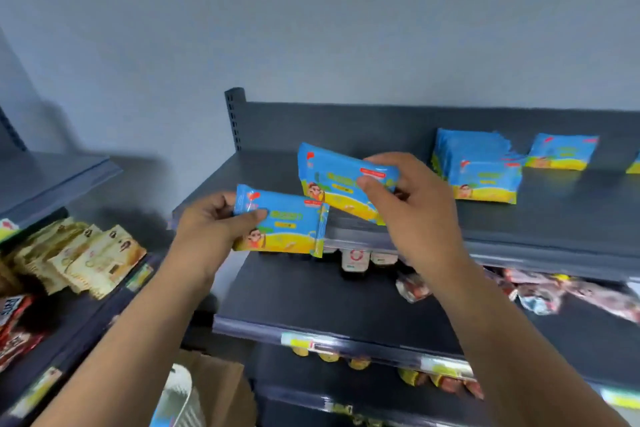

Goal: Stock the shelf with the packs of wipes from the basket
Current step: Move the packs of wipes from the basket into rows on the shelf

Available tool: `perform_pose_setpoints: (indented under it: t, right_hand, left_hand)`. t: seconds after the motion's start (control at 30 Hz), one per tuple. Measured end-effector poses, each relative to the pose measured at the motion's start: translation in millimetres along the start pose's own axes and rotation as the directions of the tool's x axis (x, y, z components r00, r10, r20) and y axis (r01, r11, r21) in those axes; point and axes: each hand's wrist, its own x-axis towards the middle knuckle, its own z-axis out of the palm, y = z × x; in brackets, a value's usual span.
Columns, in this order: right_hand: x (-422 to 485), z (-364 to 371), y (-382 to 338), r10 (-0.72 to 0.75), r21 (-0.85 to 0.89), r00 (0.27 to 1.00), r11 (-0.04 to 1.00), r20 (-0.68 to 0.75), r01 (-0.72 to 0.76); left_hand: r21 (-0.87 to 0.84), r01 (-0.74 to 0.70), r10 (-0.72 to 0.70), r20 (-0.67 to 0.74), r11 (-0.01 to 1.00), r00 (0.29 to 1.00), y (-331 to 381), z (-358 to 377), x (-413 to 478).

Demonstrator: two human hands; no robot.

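Left hand (214, 218): thumb across the front, fingers curled behind, holding the left end of a blue-and-yellow plastic pack of wipes (280, 225). The pack is held flat-on, just in front of the front edge of the dark grey metal top shelf (554, 218), near its left corner.

Right hand (408, 198): thumb on the front, fingers over the top edge, pinching the right end of a second blue-and-yellow pack (336, 180). It is tilted, left end high, above the front left part of the top shelf. The two packs nearly meet at their corners.

Farther right on the top shelf, toward the back: an upright row of the same packs (481, 170), then a single standing pack (561, 152) just beside it.

Labels: each pack carries a cartoon figure, a red mark in the top left and a red strip in the top right. The lettering is too blurred to read.

Middle shelf (311, 298): small bottles (353, 260) at the back, crinkled wrapped sweets (533, 295) to the right, and yellow-and-white price tags (301, 341) on the front edge.

Neighbouring shelf unit, left: beige flat packets (86, 253) fanned along the front.

White ribbed object (180, 395) at the bottom edge; I cannot tell whether it is the basket.

Plain grey wall (311, 28) behind.
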Motion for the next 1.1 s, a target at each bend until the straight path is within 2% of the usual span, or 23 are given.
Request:
perform_pose_setpoints:
  t: [0.23,0.33,0.5,0.63,0.77,0.9,1.1]
  right_hand:
    - [23.6,-131.6,27.2,-0.016,-0.115,0.976,0.993,-0.216,-0.009]
    - [36.7,-189.7,41.7,-0.057,-0.161,0.963,0.987,-0.264,0.014]
    - [60.1,-291.2,70.7,-0.061,-0.218,0.940,0.976,-0.335,-0.015]
    - [85.6,-378.1,97.4,-0.056,-0.241,0.911,0.969,-0.408,-0.048]
    - [105.0,-435.4,122.9,-0.066,-0.254,0.893,0.966,-0.446,-0.056]
    - [119.9,-470.9,144.9,-0.040,-0.250,0.926,0.967,-0.375,-0.060]
    - [136.7,-493.8,171.7,-0.015,-0.209,0.947,0.976,-0.320,-0.055]
  left_hand:
    - [0.028,-0.021,0.014,0.244,0.999,0.970,18.2,161.7,8.8]
    - [0.034,-0.018,0.005,0.326,0.999,0.945,20.5,239.1,6.9]
    - [0.054,-0.031,0.007,0.394,0.998,0.919,25.7,366.1,-0.4]
    - [0.086,-0.050,0.013,0.381,0.995,0.924,28.3,470.8,-0.1]
    - [0.114,-0.042,0.000,0.345,0.993,0.939,24.0,548.8,6.8]
    - [0.124,0.021,-0.057,0.295,0.992,0.954,3.4,598.5,28.8]
    - [0.329,-0.113,0.033,0.240,0.937,0.970,-25.8,631.5,67.5]
